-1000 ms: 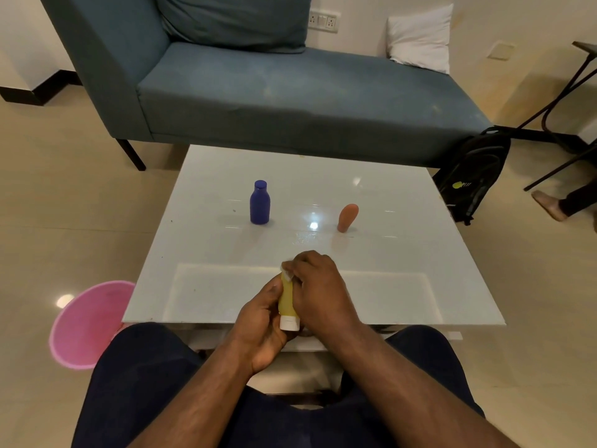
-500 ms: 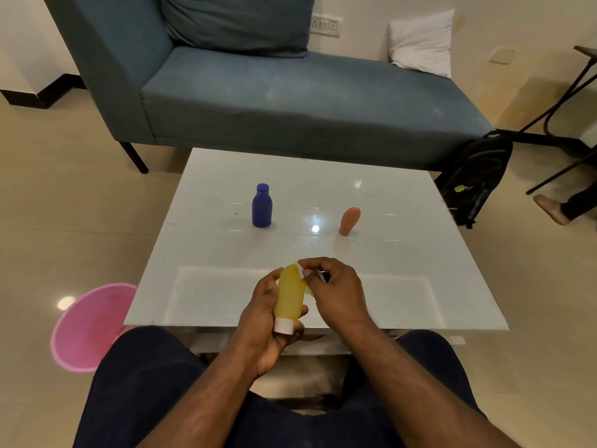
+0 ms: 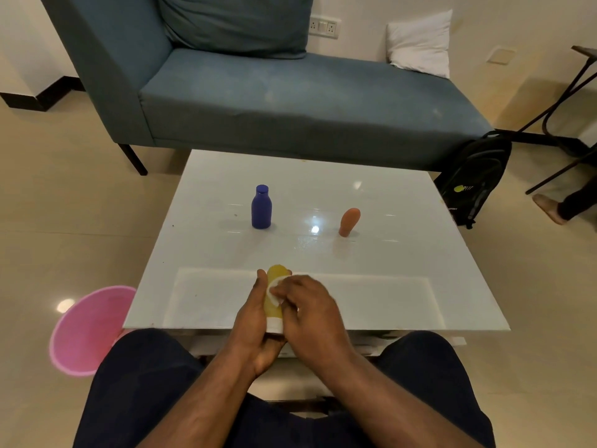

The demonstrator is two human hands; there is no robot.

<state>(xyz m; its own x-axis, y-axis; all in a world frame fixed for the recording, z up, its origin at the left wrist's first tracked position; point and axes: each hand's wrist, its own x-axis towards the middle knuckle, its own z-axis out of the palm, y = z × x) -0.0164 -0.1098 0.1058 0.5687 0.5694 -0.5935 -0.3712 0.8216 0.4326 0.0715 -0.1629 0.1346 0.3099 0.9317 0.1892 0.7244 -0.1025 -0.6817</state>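
Over the white table's [image 3: 387, 295] near edge, left hand [image 3: 255, 321] grips the yellow tube [image 3: 276, 275], right hand [image 3: 311, 313] pinches its white sticker [image 3: 274, 295] (label?), prob. mid-peel; next: pull steadily w/o squeezing.

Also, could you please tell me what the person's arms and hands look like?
Both forearms are bare to the frame's edge, with no sleeve in view. The left hand and right hand wear no gloves, and no watch, bracelet or ring shows. Dark navy trousers cover the legs.
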